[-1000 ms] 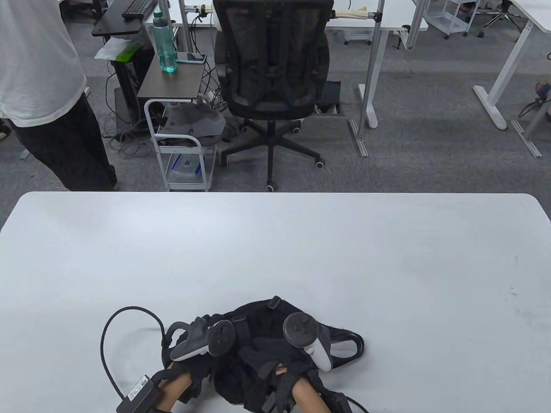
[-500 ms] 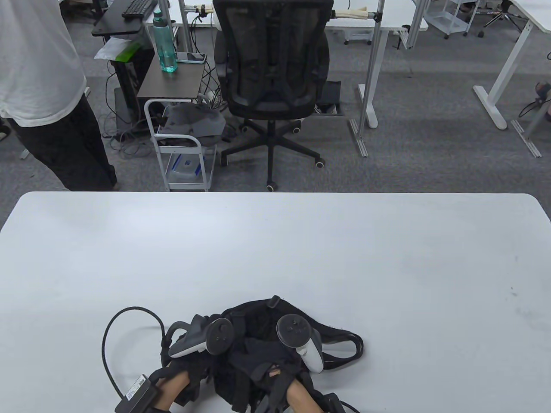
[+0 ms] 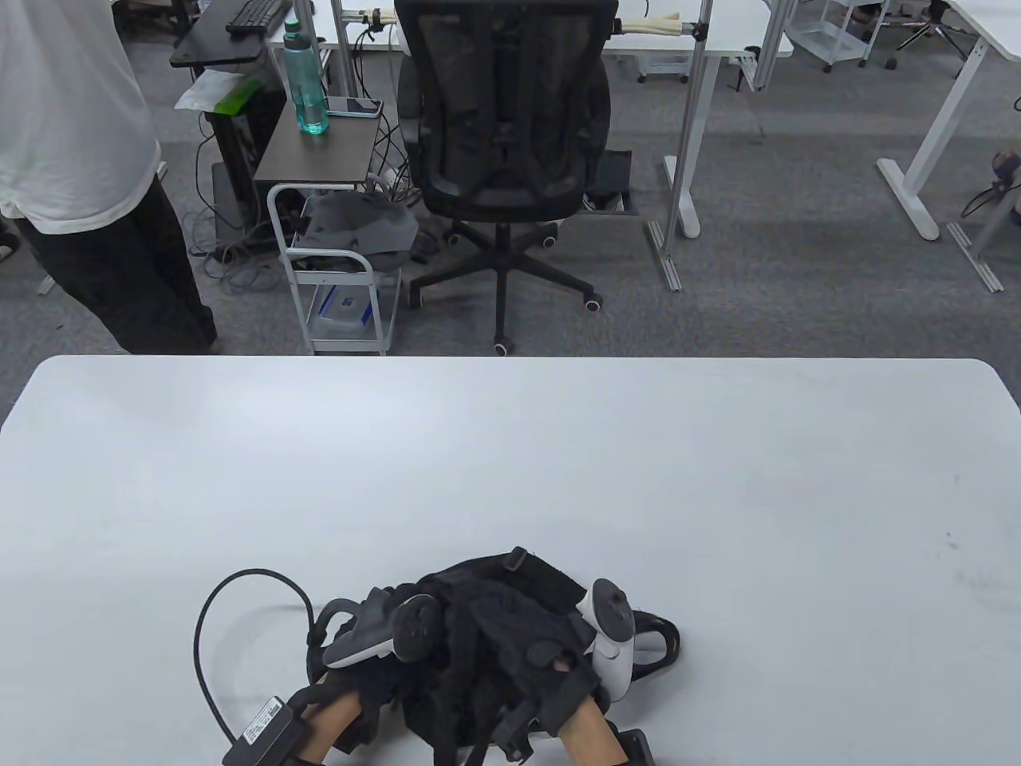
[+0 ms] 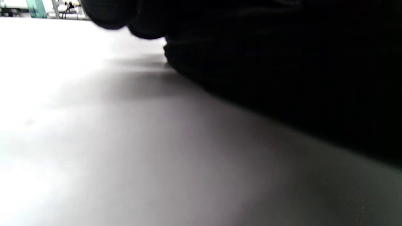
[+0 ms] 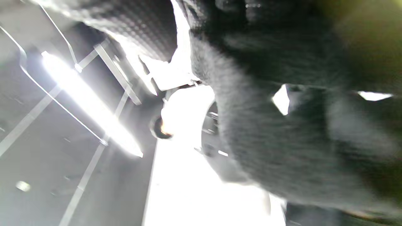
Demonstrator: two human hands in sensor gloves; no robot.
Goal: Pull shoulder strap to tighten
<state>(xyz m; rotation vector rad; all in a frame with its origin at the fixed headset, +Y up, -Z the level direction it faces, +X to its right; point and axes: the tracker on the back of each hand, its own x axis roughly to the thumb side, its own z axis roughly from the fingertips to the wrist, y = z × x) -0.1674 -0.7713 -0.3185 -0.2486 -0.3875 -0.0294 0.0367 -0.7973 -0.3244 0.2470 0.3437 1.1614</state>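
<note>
Black bag (image 3: 494, 614) — soft, crumpled fabric w/ a mesh-like weave, lying at the near edge of the white desk (image 3: 510, 447), roughly mid-width. A black strap loop (image 3: 664, 638) sticks out on its right side, flat on the desk; a small black buckle (image 3: 517, 557) shows at the far end of the heap.

Left hand (image 3: 375, 638): on the bag's left flank, tracker on its back; fingers buried in the fabric — cannot tell whether they grip. Left wrist view shows only dark cloth against the desk top.

Right hand (image 3: 558, 662): on the bag's right part, turned on edge, white tracker facing right, beside the strap loop. Fingers lost among black fabric; grasp cannot be told. Right wrist view is blurred: dark knit close up, ceiling lights behind.

Black cable (image 3: 209, 630) arcs over the desk left of the hands to a small black box (image 3: 263, 728) w/ a white label at the near edge; print too small to read.

Beyond the desk: a black office chair (image 3: 504, 144); a white cart (image 3: 339, 271) holding grey cloth; a teal bottle (image 3: 305, 80) on a side stand; a person (image 3: 80, 175) in a white top at far left.
</note>
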